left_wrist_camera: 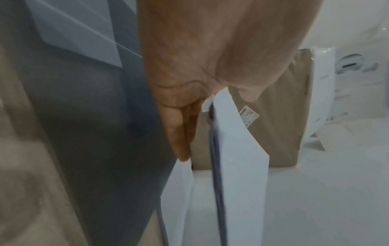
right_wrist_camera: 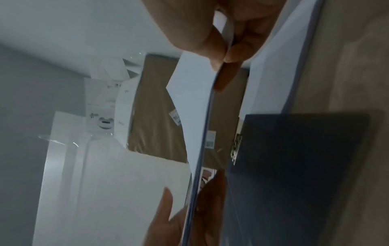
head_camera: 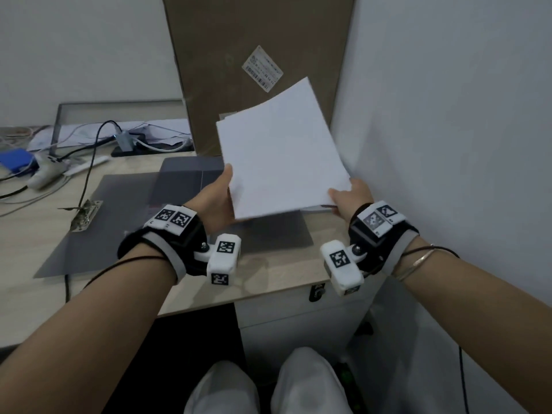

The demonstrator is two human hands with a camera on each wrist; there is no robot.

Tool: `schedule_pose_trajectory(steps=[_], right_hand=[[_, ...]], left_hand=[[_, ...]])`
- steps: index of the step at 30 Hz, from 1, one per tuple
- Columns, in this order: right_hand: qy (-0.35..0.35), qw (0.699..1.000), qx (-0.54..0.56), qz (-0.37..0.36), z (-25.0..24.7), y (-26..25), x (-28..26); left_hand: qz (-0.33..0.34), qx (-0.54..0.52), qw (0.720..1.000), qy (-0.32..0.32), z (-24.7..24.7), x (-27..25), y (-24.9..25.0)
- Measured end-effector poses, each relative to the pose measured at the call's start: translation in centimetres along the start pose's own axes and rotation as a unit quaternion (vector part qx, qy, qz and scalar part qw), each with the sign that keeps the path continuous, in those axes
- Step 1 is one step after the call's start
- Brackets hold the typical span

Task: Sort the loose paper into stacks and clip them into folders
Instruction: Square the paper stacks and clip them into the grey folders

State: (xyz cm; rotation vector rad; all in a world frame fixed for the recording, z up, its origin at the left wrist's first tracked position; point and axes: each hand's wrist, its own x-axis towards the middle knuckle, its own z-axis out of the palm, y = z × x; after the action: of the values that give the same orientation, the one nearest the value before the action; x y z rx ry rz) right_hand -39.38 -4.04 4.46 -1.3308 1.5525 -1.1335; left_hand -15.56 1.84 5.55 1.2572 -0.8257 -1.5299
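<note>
A stack of white paper is lifted above the desk, tilted up toward the back. My left hand grips its near-left edge, thumb on top and fingers underneath. My right hand pinches the near-right corner between thumb and fingers. The sheets' edges look roughly aligned. Below the paper an open grey folder lies flat on the desk, with a metal clip at its left edge. A second grey folder lies behind it. Another white sheet lies under the stack.
A tall cardboard box leans against the back wall, and a white wall is close on the right. Cables, a grey hub, a white controller and a blue box crowd the far left. A drawer cabinet stands under the desk.
</note>
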Motion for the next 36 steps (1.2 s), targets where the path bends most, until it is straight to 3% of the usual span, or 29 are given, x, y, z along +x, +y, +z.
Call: schedule_pose_trajectory(steps=[4, 7, 11, 15, 20, 25, 36], right_hand=[[-0.076, 0.997, -0.003, 0.009, 1.3, 0.8, -1.3], [-0.167, 0.984, 0.017, 0.055, 1.2, 1.2, -1.5], [-0.266, 0.956, 0.039, 0.120, 1.0, 1.4, -1.1], [-0.276, 0.949, 0.047, 0.147, 1.4, 1.4, -0.3], [-0.317, 0.934, -0.100, 0.131, 2.7, 2.4, 0.1], [-0.338, 0.916, -0.149, 0.156, 3.5, 4.2, 0.6], [-0.327, 0.908, -0.219, 0.146, 4.1, 3.4, 0.7]], left_hand=[[0.042, 0.069, 0.993, 0.082, -0.4, -0.3, -0.6], [0.085, 0.162, 0.977, 0.111, -1.4, -0.3, -1.5], [0.083, 0.207, 0.966, 0.134, -2.9, -0.9, -2.7], [0.039, 0.172, 0.977, 0.118, -4.2, -1.5, -3.5], [-0.011, 0.135, 0.987, 0.092, -5.2, -2.3, -3.9], [-0.073, 0.137, 0.986, 0.054, -6.4, -2.7, -4.9], [-0.104, 0.155, 0.977, 0.103, -6.6, -1.7, -4.8]])
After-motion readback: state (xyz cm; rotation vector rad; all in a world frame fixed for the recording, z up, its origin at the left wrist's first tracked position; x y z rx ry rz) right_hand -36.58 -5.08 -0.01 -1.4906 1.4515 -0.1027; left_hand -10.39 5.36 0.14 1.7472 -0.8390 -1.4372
